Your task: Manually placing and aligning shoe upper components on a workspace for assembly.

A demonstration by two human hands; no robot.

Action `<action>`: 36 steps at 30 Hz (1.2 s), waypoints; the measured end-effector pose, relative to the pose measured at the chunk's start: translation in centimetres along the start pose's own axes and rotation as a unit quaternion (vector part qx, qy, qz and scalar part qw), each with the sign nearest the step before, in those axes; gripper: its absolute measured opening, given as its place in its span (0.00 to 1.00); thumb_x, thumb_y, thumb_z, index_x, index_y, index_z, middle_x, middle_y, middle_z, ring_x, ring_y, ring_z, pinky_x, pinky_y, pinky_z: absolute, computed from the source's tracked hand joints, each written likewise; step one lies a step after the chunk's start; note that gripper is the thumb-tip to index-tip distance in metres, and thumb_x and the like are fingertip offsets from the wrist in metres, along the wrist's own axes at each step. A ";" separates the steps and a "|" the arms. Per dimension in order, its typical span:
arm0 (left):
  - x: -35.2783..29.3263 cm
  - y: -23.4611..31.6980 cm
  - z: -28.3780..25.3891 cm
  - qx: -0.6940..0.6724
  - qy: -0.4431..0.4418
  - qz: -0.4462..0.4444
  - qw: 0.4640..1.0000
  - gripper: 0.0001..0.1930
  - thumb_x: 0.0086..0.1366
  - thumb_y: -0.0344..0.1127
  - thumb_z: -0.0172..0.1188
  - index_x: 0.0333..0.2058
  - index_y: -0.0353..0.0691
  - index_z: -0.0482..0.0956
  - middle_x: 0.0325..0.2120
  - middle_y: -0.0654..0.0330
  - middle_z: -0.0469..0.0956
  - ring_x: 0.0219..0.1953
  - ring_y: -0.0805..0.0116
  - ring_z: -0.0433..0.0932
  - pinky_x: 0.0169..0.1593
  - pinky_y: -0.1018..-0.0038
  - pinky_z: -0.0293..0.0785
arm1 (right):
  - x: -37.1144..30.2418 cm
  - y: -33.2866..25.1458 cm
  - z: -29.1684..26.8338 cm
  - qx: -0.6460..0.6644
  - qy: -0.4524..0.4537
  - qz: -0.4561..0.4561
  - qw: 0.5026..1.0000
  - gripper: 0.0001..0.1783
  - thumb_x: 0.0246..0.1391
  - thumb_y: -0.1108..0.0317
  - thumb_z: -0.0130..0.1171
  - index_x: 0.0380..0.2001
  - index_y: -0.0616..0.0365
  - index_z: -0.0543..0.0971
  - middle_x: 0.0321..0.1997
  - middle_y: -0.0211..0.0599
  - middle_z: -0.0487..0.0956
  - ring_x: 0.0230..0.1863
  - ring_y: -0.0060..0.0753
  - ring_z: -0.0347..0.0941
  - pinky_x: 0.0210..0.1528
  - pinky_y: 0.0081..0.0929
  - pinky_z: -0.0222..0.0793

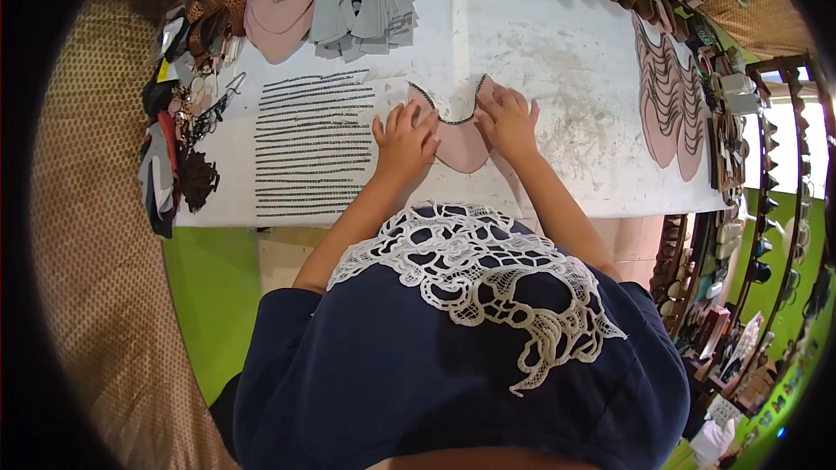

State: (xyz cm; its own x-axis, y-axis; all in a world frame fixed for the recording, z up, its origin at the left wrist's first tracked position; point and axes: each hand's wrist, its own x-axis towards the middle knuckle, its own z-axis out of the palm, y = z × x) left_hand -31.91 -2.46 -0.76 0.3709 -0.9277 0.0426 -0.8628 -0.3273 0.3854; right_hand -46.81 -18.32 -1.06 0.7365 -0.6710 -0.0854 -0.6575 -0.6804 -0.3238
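A pink, U-shaped flat piece lies on the white table in front of me, its rounded end toward my body. Along its curved inner edge runs a thin dark chain, with its two ends pointing away from me. My left hand rests on the left arm of the piece, fingers spread and fingertips down by the chain. On the right arm lies my right hand, its fingers spread and bent, also touching beside the chain. Both hands partly cover the piece.
Several dark chain strips lie in rows on the left. Behind them are stacked grey pieces and pink pieces. Pink pieces with chains lie at the right end. Mixed materials crowd the left edge; shelving stands at right.
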 end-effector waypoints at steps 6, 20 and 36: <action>0.8 -0.4 0.3 0.027 0.028 -0.044 0.998 0.25 0.58 0.47 0.56 0.55 0.50 0.71 0.61 0.53 0.57 0.63 0.52 0.54 0.61 0.39 0.38 | 1.1 -0.2 1.2 -0.077 0.061 0.015 0.995 0.23 0.56 0.45 0.49 0.55 0.32 0.73 0.66 0.33 0.61 0.67 0.47 0.52 0.64 0.67 0.38; 0.8 -1.8 1.9 0.025 0.076 -0.104 0.991 0.25 0.56 0.47 0.58 0.51 0.44 0.72 0.61 0.54 0.58 0.62 0.51 0.55 0.60 0.37 0.41 | -0.3 1.3 2.8 -0.010 0.154 0.112 0.982 0.22 0.48 0.55 0.61 0.48 0.45 0.78 0.63 0.42 0.65 0.63 0.48 0.58 0.60 0.56 0.51; 2.5 -0.6 -0.3 0.001 0.017 -0.153 0.988 0.13 0.55 0.44 0.59 0.23 0.41 0.80 0.54 0.60 0.69 0.63 0.49 0.54 0.58 0.32 0.38 | 0.2 3.3 1.6 0.141 0.197 0.053 0.969 0.10 0.42 0.59 0.65 0.26 0.51 0.81 0.47 0.37 0.75 0.53 0.42 0.67 0.54 0.41 0.60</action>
State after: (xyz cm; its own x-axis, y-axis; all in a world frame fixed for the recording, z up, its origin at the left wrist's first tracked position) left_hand -30.39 -4.57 -0.65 0.6259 -0.7786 -0.0453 -0.7092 -0.5923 0.3823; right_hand -48.51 -20.22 -3.67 0.5127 -0.8308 0.2168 -0.6146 -0.5314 -0.5830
